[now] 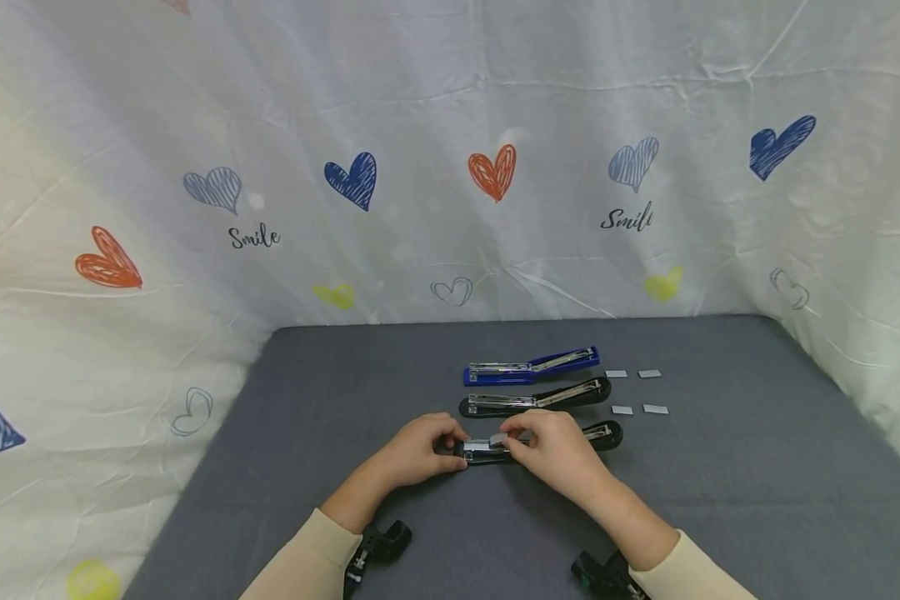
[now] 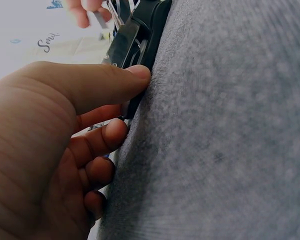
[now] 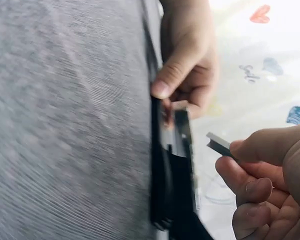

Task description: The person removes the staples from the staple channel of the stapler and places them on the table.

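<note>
A black stapler (image 1: 606,435) lies opened out on the table, its metal staple channel facing up. At its left end my left hand (image 1: 417,450) holds it between thumb and fingers; the left wrist view has the thumb (image 2: 135,75) on the stapler's black edge (image 2: 151,20). My right hand (image 1: 558,450) pinches a short strip of staples (image 3: 219,144) between thumb and fingertips. In the right wrist view the strip is apart from the stapler, just above the channel. Part of the stapler's middle is hidden behind the right hand in the head view.
Beyond my hands lie a second black stapler (image 1: 495,405) and a blue stapler (image 1: 498,377), both opened out. Several staple strips (image 1: 656,409) lie right of them. A grey cloth covers the table (image 1: 720,467); a white curtain (image 1: 420,83) with printed hearts hangs behind.
</note>
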`<state>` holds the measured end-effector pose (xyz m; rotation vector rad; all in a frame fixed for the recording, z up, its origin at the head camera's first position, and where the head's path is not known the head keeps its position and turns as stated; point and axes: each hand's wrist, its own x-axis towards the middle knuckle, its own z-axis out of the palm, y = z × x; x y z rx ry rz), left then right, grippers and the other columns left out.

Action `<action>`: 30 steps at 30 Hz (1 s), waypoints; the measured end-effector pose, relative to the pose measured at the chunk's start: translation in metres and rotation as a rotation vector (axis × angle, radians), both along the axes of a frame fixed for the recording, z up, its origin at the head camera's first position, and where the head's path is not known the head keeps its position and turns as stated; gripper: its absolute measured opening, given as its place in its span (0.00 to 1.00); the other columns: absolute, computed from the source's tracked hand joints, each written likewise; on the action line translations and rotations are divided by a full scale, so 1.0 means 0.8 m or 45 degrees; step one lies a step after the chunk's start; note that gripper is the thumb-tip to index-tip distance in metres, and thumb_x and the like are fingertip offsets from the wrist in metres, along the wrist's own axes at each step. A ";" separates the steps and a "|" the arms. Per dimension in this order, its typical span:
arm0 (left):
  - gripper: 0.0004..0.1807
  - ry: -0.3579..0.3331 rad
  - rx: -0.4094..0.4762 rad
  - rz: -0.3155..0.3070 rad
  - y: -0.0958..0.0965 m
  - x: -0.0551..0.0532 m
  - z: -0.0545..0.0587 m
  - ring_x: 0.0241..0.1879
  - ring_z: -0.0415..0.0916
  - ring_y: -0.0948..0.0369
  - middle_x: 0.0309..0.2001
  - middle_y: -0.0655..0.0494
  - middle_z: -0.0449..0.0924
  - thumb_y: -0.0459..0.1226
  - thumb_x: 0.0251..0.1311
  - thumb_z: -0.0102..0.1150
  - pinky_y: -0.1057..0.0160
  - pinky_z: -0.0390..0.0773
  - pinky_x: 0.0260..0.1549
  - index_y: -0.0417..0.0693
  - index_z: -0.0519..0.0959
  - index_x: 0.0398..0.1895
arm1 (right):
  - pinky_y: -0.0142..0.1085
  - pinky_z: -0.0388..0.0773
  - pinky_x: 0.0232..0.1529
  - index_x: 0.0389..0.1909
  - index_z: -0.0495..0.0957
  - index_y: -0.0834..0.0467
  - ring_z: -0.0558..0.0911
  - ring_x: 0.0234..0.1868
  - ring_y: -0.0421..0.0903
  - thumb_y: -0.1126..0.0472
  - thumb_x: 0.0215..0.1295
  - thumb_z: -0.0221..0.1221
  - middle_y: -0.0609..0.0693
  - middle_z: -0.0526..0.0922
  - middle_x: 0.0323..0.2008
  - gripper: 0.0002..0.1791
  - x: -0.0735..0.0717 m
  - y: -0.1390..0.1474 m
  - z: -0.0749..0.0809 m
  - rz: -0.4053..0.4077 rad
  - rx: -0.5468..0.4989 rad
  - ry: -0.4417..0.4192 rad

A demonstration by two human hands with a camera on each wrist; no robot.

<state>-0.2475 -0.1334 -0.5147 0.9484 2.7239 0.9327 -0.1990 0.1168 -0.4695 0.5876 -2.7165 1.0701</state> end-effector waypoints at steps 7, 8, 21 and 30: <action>0.12 0.012 0.000 -0.001 0.000 0.001 0.000 0.34 0.70 0.65 0.33 0.65 0.73 0.40 0.56 0.77 0.62 0.70 0.38 0.56 0.85 0.42 | 0.33 0.70 0.20 0.38 0.90 0.51 0.70 0.17 0.34 0.63 0.61 0.71 0.38 0.86 0.32 0.06 0.002 0.014 0.021 -0.039 -0.029 -0.018; 0.12 0.014 -0.002 -0.001 0.000 0.001 0.000 0.34 0.70 0.65 0.33 0.65 0.73 0.40 0.56 0.77 0.61 0.70 0.38 0.56 0.85 0.42 | 0.33 0.70 0.20 0.38 0.90 0.51 0.70 0.17 0.34 0.63 0.61 0.71 0.39 0.86 0.32 0.06 0.003 0.016 0.024 -0.042 -0.034 -0.023; 0.12 0.025 -0.011 0.007 -0.001 0.003 0.002 0.34 0.69 0.65 0.32 0.65 0.73 0.41 0.56 0.77 0.61 0.69 0.39 0.56 0.84 0.41 | 0.33 0.67 0.19 0.39 0.89 0.53 0.68 0.18 0.37 0.67 0.61 0.70 0.38 0.76 0.21 0.08 0.003 0.043 0.057 -0.045 -0.047 -0.019; 0.12 0.013 -0.005 0.006 -0.001 0.003 0.003 0.35 0.69 0.65 0.32 0.65 0.73 0.41 0.56 0.77 0.61 0.69 0.40 0.57 0.84 0.41 | 0.34 0.66 0.21 0.40 0.88 0.53 0.66 0.18 0.37 0.66 0.63 0.69 0.40 0.72 0.20 0.07 0.002 0.072 0.075 -0.050 -0.004 0.040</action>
